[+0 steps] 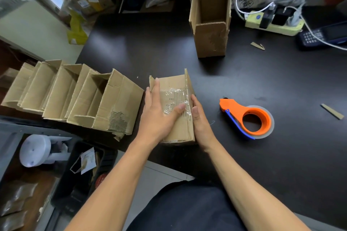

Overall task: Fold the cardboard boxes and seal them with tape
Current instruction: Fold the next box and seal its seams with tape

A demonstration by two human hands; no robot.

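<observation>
taped box, between both hands

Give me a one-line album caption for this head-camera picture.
Both hands, left hand and right hand, press clear tape onto a cardboard box; orange tape dispenser lies alongside on the dark table.

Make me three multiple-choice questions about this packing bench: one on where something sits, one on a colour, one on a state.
1. The tape dispenser lies where, relative to the held box?
A. To its right
B. On top of it
C. Inside it

2. The dispenser body is
A. green
B. orange
C. white

3. The tall box at the back is
A. taped shut
B. flattened
C. open at the top

Answers: 1 A, it rests on the table beyond the right hand. 2 B, orange with a blue handle. 3 C, its inside shows. The left hand presses on the held box's tape.
</observation>
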